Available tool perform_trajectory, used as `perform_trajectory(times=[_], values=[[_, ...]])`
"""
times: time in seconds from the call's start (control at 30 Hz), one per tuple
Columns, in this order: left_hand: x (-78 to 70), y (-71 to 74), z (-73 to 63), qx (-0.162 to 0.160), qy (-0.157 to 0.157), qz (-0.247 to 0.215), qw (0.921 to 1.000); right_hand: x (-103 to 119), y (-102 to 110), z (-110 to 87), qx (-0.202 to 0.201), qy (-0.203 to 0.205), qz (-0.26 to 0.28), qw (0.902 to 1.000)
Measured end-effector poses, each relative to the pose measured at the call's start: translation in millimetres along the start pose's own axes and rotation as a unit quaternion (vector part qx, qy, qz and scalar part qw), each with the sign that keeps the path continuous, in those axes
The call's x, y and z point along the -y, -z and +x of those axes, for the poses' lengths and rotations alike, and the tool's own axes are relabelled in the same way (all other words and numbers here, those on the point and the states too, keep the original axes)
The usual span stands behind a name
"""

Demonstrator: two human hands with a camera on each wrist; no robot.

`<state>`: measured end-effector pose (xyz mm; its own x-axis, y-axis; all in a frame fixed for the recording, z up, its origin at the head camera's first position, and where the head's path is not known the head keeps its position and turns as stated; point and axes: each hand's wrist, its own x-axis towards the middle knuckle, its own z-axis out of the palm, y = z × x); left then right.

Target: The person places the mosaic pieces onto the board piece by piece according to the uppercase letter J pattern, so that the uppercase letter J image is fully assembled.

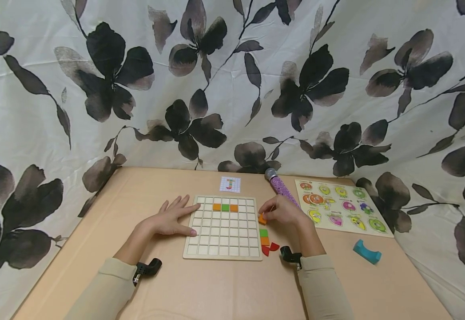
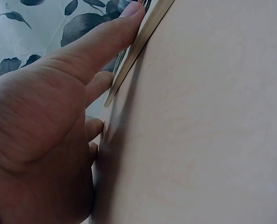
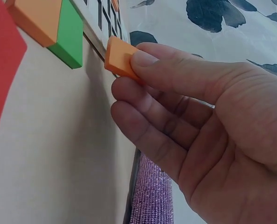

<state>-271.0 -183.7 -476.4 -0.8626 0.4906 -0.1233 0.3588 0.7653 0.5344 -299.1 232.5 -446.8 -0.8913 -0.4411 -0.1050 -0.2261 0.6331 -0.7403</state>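
Observation:
A pale wooden grid board (image 1: 220, 240) lies on the table, with an orange, a green (image 1: 225, 207) and another orange square side by side in one of its upper rows. My left hand (image 1: 172, 218) rests spread at the board's left edge, thumb and index finger touching the frame. At the right edge my right hand (image 1: 286, 212) pinches an orange square block (image 3: 120, 57) between thumb and fingers. Below that hand, beside the board, lie a green block (image 3: 69, 37), an orange block (image 3: 38, 18) and red curved pieces (image 1: 270, 249).
Behind the board lies a small pattern card (image 1: 230, 184). A purple glittery microphone (image 1: 282, 189) and a fruit picture board (image 1: 346, 206) lie to the right, with a teal arch-shaped piece (image 1: 367, 252) nearer the front. Floral cloth (image 1: 232, 89) hangs behind the table.

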Motion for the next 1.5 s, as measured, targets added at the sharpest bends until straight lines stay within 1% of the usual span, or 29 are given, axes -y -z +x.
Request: perform_trajectory(times=[0.27, 0.57, 0.67, 1.03, 1.27, 1.4, 1.5], values=[[-0.7, 0.0, 0.8, 0.0, -0.004, 0.003, 1.0, 4, -2, 0.7, -0.018, 0.005, -0.007, 0.9998], [-0.3, 0.7, 0.7, 0.003, -0.002, 0.002, 1.0, 11, -10, 3.3, -0.05, 0.03, -0.02, 0.9981], [-0.3, 0.5, 1.0, 0.005, -0.002, 0.002, 1.0, 13, -13, 4.1, -0.057, 0.032, -0.025, 0.9976], [-0.9, -0.1, 0.5, -0.001, -0.005, 0.007, 1.0, 19, -22, 10.0, -0.069, 0.036, -0.028, 0.9966], [1.4, -1.3, 1.7, -0.001, -0.009, 0.004, 0.9999, 22, -29, 12.9, -0.08, 0.033, 0.004, 0.9962], [4.1, -3.3, 2.7, -0.006, -0.011, -0.003, 0.9999, 25, -32, 13.1, -0.084, 0.044, 0.009, 0.9954], [3.8, -2.8, 2.8, -0.003, -0.006, 0.001, 1.0, 28, -34, 13.7, -0.088, 0.039, 0.012, 0.9953]])
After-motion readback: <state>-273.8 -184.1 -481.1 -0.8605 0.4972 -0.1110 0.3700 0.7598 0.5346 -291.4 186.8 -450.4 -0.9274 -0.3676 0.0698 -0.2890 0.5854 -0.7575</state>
